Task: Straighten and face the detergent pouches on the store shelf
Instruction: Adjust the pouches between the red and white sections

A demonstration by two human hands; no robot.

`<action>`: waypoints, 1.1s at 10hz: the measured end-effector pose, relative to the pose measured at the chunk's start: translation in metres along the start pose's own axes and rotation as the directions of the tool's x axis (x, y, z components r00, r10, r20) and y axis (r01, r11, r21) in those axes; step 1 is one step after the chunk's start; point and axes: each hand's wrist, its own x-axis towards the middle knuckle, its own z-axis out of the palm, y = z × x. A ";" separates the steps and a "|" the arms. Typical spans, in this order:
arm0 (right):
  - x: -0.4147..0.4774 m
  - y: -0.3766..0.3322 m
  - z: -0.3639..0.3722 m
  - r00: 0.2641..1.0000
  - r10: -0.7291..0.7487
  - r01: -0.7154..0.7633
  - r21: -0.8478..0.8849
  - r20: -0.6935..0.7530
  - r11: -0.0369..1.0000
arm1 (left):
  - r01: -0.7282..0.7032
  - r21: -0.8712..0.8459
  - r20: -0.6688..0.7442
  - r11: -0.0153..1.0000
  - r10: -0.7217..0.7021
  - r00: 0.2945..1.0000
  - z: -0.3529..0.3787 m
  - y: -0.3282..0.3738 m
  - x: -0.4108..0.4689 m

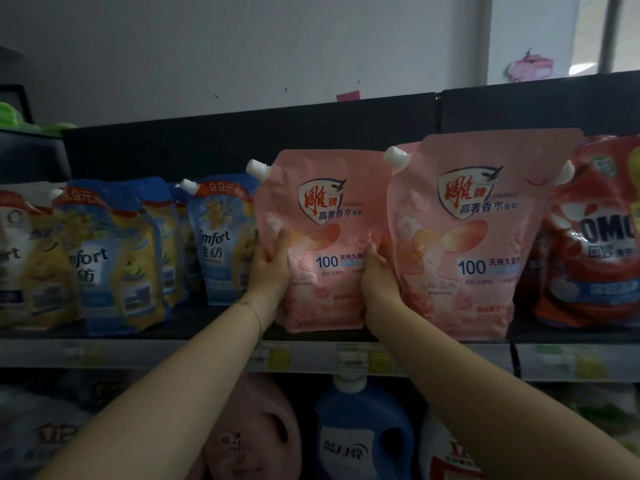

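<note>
My left hand [270,261] grips the left edge of the left pink detergent pouch [322,216], thumb on its front, the other fingers hidden behind. My right hand [379,271] clasps its right edge, fingertips lost in the gap against the right pink detergent pouch [478,237]. Both pouches stand upright on the upper shelf [138,351], labels forward. The Comfort pouches [221,237] on the left are blurred. The red OMO pouch [595,237] is cut off at the right. My right arm partly covers the blue jug [363,438] below.

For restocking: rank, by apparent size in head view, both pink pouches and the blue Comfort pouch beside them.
1. Right pink plastic pouch, possibly nearer.
2. Left pink plastic pouch.
3. Blue plastic Comfort pouch.
</note>
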 end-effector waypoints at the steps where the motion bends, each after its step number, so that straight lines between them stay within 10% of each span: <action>1: 0.002 -0.005 0.000 0.995 0.097 -0.096 0.142 -0.001 0.985 | 0.085 -0.112 -0.057 0.990 -0.092 0.994 0.009 0.007 0.000; 11: 0.001 -0.008 -0.021 0.990 0.142 -0.134 0.275 -0.010 0.952 | 0.218 -0.193 -0.209 0.957 -0.257 0.944 0.008 -0.007 0.040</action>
